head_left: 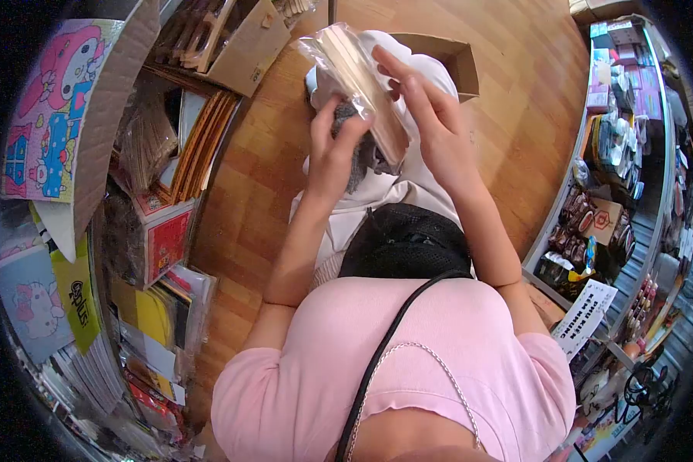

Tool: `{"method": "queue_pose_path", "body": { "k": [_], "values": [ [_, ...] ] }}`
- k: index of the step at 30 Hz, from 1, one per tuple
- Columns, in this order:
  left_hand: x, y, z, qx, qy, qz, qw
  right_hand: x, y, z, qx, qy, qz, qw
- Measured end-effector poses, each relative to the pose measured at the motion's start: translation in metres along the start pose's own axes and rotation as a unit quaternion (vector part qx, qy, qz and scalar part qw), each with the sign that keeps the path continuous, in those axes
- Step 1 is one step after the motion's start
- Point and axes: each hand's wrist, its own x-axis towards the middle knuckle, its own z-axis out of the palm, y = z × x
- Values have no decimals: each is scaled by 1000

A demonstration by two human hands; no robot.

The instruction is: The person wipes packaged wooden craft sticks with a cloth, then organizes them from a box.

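Note:
A clear plastic pack of pale wooden sticks (362, 85) is held up over my lap, tilted from upper left to lower right. My left hand (335, 150) is closed on a grey cloth (348, 142), with thumb and fingertips against the pack's left side. Just right of the pack, my right hand (431, 123) has its fingers apart, close to the wrapper; whether they touch it is unclear. Below lie my light trousers and a black mesh bag (404, 242) at my waist.
An open cardboard box (466, 69) stands on the wooden floor (527, 100) beyond my knees. Shelves of frames, packets and cards line the left side. On the right, a metal shelf (562, 200) holds many packaged goods. Another carton (250, 54) sits at upper left.

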Motion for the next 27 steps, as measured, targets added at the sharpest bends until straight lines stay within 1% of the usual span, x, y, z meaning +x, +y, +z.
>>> {"method": "queue_pose_path", "body": {
  "k": [1, 2, 3, 4, 5, 6, 7, 8, 9, 11, 14, 15, 16, 17, 19, 21, 23, 25, 27],
  "values": [
    [0, -4, -3, 1, -1, -3, 1000, -1, -1, -2, -57, 13, -44, 997],
    [1, -8, -6, -9, 0, -8, 1000, -1, -6, -5, -87, 11, -46, 995],
    [0, -9, -8, -19, 1, -14, 1000, -2, -7, -7, -87, 12, -44, 995],
    [-2, 0, -4, -22, -31, 0, 999, -3, -7, -9, -87, 11, -50, 995],
    [-3, 4, -3, -21, -31, -2, 999, -5, -7, -10, -87, 10, -55, 995],
    [-3, 6, -3, -38, -64, 1, 997, -5, -10, -10, -87, 12, -52, 995],
    [-4, 7, -3, -55, -98, 6, 994, -6, -15, -10, -114, 8, -79, 990],
    [-5, 7, -2, -54, -98, 3, 994, -6, -21, -10, -142, 4, -105, 984],
    [-6, 6, -1, -48, -99, 4, 994, -7, -27, -10, -141, 5, -102, 985],
    [-7, 6, 0, -40, -100, 2, 994, -7, -38, -9, -189, -18, -117, 975],
    [-8, 6, 2, -25, -118, 12, 993, -5, -46, -6, -224, -17, -112, 968],
    [-7, 4, 1, -5, -123, 36, 992, -4, -46, -5, -224, -15, -109, 968],
    [-7, 2, 1, 15, -127, 61, 990, -3, -45, -5, -237, -20, -131, 962],
    [-6, 2, 2, 15, -128, 59, 990, -1, -44, -5, -251, -26, -152, 956],
    [-4, 3, 5, 32, -118, 86, 989, -1, -41, -7, -240, -27, -148, 959],
    [-4, 5, 4, 28, -118, 75, 990, 0, -38, -8, -230, -30, -144, 962],
    [-6, 7, 6, 23, -117, 63, 991, -1, -34, -8, -150, -5, -97, 984],
    [-8, 9, 8, 31, -92, 52, 994, -1, -33, -10, -142, -10, -82, 986],
    [-6, 4, 5, 31, -101, 57, 993, -1, -35, -10, -134, -13, -66, 989]
  ]
}}
